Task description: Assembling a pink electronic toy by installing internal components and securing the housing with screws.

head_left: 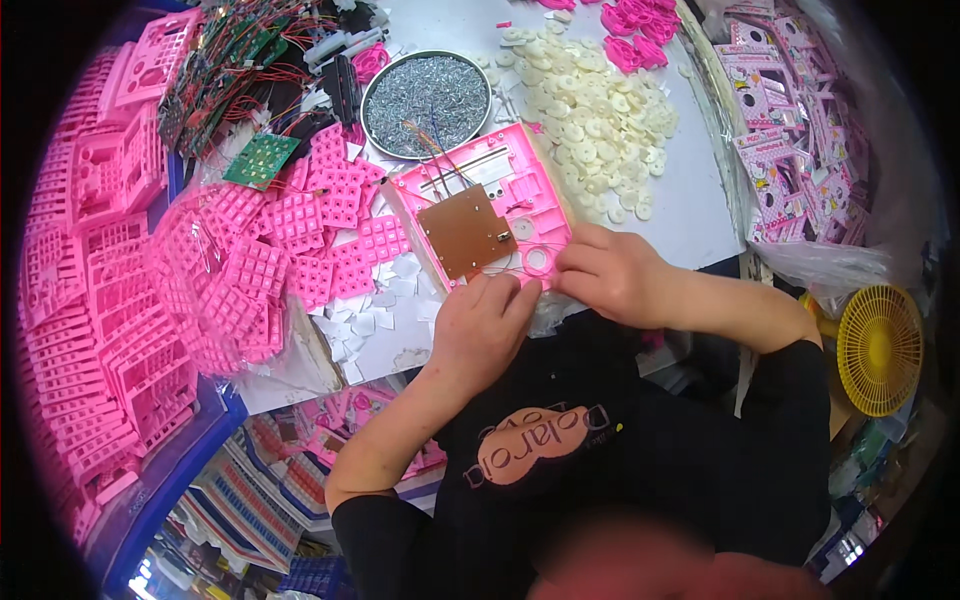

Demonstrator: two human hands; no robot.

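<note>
A pink plastic toy casing [500, 180] lies open on the white table, with a brown circuit board [465, 230] set inside it and thin wires running to its top. My left hand [480, 325] rests at the casing's near edge, fingers curled against it. At the casing's near right corner, my right hand [610, 270] pinches beside a small round part [537, 260]. Whether the fingers grip a loose piece is hidden.
A round metal bowl of small screws [425, 95] stands behind the casing. A heap of cream discs [590, 100] lies at the right, pink keypad mats [290, 250] at the left, stacked pink casings [90, 300] far left, green circuit boards with wires [250, 70] behind, a yellow fan [880, 350] right.
</note>
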